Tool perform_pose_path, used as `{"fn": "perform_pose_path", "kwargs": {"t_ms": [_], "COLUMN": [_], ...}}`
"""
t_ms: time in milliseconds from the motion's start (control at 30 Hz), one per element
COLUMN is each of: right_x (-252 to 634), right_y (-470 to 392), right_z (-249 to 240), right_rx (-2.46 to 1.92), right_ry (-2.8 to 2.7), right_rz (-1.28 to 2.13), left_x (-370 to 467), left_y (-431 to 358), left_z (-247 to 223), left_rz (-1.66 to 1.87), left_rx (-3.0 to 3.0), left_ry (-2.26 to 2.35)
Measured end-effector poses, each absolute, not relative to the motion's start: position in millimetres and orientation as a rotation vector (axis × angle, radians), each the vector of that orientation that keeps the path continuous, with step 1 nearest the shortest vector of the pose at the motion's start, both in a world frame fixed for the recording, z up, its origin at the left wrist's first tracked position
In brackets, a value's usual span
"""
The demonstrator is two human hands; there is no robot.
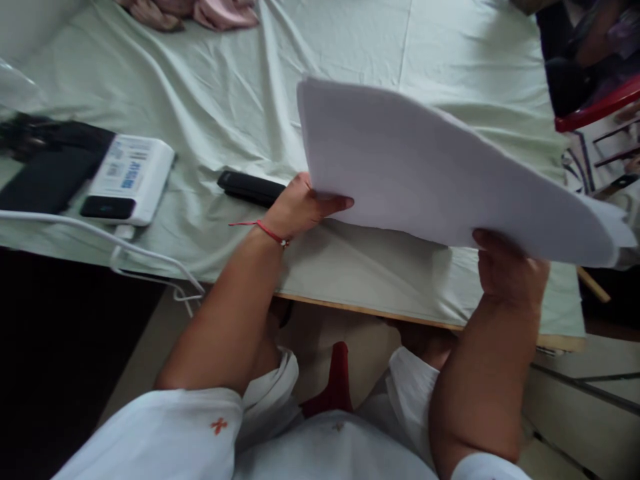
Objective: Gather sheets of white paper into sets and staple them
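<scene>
A stack of white paper sheets (400, 153) is held up over the cloth-covered table, tilted and bowed, its right end drooping. My left hand (305, 207) grips its lower left edge, thumb on the near face and fingers behind. At the lower right edge, my right hand (510, 267) grips the same stack with the thumb in front; its other fingers are mostly hidden. A black stapler-like object (253, 187) lies on the cloth just left of my left hand, partly covered by it.
On the left lie a white power bank (131, 179) with a white cable (100, 227) and a dark flat object (40, 177). Pink cloth (220, 12) is bunched at the back. A red-rimmed item (600, 107) stands beyond the right edge. The pale green tablecloth (210, 87) is wrinkled.
</scene>
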State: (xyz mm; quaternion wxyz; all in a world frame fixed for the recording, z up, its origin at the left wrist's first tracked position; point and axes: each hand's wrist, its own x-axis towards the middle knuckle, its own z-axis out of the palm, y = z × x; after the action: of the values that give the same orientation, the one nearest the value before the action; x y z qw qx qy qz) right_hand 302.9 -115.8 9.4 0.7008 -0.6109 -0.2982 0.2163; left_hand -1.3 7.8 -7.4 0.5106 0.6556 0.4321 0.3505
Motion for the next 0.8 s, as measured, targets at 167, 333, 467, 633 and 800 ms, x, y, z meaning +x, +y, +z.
{"fn": "perform_pose_path", "kwargs": {"t_ms": [167, 333, 467, 633, 800], "right_x": [297.9, 298.5, 297.1, 297.1, 296.2], "right_y": [-118.8, -122.1, -120.5, -116.3, -113.7], "right_z": [14.2, 15.3, 16.7, 15.4, 15.1], "right_rx": [-1.331, -1.37, -1.344, -1.311, -1.192], "right_ry": [-0.687, -0.713, -0.688, -0.711, -0.719], "right_rz": [0.52, 0.543, 0.561, 0.57, 0.437], "left_x": [-7.9, -6.6, 0.5, 1.2, -11.8], "left_y": [10.8, 8.8, 7.0, 8.9, 7.6], "left_z": [-10.5, -9.8, -8.5, -13.5, -15.8], "left_rz": [0.791, 0.749, 0.795, 0.905, 1.048], "left_rx": [1.64, 1.593, 1.482, 1.569, 1.632], "left_ry": [1.033, 0.864, 0.887, 0.918, 0.938]}}
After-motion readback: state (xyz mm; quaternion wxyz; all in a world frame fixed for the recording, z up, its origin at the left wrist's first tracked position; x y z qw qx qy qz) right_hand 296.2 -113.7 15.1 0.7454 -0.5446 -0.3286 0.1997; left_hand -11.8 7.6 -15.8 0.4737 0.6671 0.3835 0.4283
